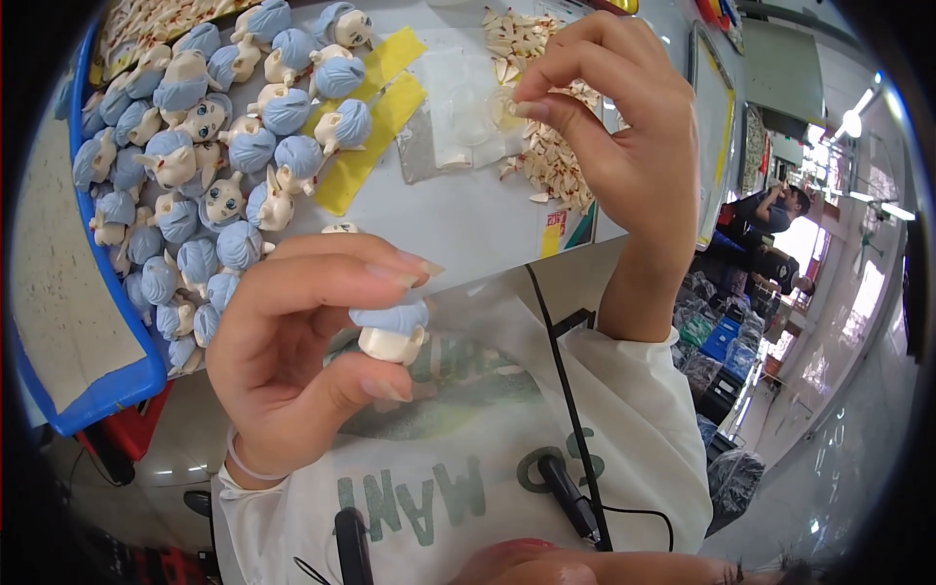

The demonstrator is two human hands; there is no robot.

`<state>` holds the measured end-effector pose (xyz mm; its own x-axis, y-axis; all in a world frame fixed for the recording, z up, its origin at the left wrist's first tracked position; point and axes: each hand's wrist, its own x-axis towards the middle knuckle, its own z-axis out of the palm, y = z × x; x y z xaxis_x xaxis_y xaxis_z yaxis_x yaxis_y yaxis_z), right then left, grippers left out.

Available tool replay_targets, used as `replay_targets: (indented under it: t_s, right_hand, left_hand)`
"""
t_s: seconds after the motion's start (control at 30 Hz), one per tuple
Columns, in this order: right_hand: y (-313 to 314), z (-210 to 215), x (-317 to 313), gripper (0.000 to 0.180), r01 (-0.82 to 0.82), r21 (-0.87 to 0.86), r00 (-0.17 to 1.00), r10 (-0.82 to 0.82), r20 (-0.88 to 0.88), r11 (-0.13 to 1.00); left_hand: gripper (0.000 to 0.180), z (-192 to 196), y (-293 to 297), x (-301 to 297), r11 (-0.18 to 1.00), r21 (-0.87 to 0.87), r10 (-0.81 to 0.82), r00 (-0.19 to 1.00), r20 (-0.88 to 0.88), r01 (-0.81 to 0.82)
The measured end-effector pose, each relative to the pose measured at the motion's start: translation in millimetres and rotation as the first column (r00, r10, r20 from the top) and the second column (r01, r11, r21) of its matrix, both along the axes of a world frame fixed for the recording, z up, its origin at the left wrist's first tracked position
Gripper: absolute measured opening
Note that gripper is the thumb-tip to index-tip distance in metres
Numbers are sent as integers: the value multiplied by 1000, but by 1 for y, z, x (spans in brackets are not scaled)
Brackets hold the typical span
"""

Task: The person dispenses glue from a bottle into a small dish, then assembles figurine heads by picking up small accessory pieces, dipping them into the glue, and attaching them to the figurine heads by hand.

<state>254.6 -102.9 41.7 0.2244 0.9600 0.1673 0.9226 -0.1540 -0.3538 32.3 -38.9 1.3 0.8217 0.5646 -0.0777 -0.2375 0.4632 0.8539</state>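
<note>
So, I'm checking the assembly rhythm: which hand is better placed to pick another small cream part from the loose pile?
Right hand: it hovers directly above the pile of small cream plastic parts. The left hand grips a blue-haired doll head.

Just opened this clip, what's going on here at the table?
A person sits at a white table. The left hand pinches a small doll head with blue hair between thumb and fingers. The right hand is raised, pinching a tiny pale part at its fingertips, above a pile of similar pale pieces. Many more blue-haired doll heads lie heaped in a blue tray at the left.
</note>
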Motion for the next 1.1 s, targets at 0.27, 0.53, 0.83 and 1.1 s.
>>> replay_targets:
  t_s: [0.27,0.53,0.83,1.1]
  right_hand:
    - [-12,9,-13,10,-6,69,994,13,-106,998]
    - [-32,12,-63,14,-46,210,607,194,-771,977]
    - [-43,6,-75,15,28,239,698,152,-700,971]
    - [-56,-8,-69,35,194,213,164,182,-970,958]
  left_hand:
    - [51,4,-4,3,998,-16,53,998,-44,-53]
    - [43,-6,-8,5,1000,13,0,973,231,-3]
    - [39,-3,-20,2,887,435,124,988,95,-153]
    - [40,6,-20,12,793,589,79,985,155,-156]
